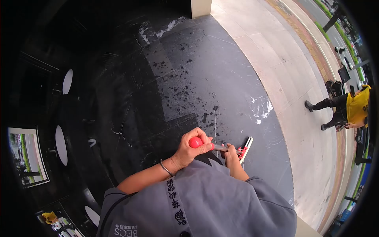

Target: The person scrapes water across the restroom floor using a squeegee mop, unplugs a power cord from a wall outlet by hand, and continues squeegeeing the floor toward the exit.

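Observation:
A mop-like tool with a grey pole [220, 148] and a round red knob [195, 142] at its end crosses in front of my body. Around the pole just below the knob, my left hand [190, 148] is closed. My right hand [232, 155] grips the pole farther along, close to the tool's head. That head [246, 149], red with pale long edges, is just right of my right hand, over the dark grey floor [233, 87].
Dark spots and white smears mark the floor. A pale pavement [284, 71] curves along the right, where a person in a yellow top [358, 106] stands. A pillar base [201, 8] is at the top. Round white shapes [61, 145] show at left.

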Available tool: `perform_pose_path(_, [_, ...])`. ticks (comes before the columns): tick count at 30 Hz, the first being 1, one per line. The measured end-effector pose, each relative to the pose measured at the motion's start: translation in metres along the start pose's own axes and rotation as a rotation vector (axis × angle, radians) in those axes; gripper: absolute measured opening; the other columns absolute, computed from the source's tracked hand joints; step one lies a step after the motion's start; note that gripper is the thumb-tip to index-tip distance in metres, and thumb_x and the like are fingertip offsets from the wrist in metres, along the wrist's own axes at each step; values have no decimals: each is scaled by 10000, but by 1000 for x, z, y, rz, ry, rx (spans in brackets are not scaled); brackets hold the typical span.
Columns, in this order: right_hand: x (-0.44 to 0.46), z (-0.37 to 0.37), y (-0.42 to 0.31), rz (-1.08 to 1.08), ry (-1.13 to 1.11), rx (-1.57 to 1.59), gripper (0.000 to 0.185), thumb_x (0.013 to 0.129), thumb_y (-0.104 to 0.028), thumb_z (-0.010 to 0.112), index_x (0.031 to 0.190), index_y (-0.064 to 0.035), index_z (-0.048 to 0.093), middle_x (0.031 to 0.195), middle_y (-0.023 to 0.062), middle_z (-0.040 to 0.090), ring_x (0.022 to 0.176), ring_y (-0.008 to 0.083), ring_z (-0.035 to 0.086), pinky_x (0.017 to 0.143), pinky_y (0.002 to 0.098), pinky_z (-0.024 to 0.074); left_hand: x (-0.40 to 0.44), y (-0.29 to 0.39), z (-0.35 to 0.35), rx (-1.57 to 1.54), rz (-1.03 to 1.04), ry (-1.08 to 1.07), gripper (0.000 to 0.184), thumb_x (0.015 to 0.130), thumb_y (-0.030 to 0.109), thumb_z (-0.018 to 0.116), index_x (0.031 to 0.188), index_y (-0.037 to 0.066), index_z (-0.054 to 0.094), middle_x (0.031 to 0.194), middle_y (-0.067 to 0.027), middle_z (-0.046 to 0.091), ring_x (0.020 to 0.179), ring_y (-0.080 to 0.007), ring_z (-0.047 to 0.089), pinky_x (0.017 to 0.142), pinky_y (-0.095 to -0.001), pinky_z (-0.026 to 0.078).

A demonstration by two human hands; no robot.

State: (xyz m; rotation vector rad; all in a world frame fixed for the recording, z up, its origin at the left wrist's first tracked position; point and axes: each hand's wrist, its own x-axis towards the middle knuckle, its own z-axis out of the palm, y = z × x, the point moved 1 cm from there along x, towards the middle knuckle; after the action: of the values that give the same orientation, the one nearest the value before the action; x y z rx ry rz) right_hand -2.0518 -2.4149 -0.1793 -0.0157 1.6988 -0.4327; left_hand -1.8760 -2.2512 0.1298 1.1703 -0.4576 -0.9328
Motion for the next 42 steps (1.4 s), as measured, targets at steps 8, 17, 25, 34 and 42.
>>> perform_pose_path(8, [97,142,78,127,-47,-229,99,740,29,496,792,0,416,764,114,446,546,225,489,498,370,523,95,34,-151,-13,-169,36,181,841,39,597,697,61,488,655,-20,513,639,-93,478,713,-294,440])
perform_pose_path(17, [-179,483,235,197,-209,-195,129,801,-46,519,904,-22,445,849,115,524,652,244,589,554,403,573,192,232,-403,33,109,136,209,836,78,515,650,90,421,546,-18,425,574,-127,448,723,-329,421])
perform_pose_path(25, [-325,681,347,302,-643,-424,232,731,-97,581,935,-44,484,962,98,511,868,231,560,750,418,535,226,387,-460,442,303,238,208,870,121,462,682,121,374,538,21,359,545,-88,375,665,-269,338])
perform_pose_path(34, [-354,654,307,425,-768,-461,131,717,-129,625,793,-105,520,756,57,535,653,178,542,576,342,479,221,383,-376,628,551,243,167,769,118,561,723,81,405,522,-22,439,479,-114,443,595,-291,391])
perform_pose_path(42, [-322,568,166,307,-650,-563,189,821,-117,601,957,-24,509,881,98,552,759,245,611,714,437,565,201,351,-363,250,529,321,204,817,140,564,744,105,376,522,-26,473,479,-136,467,677,-342,427])
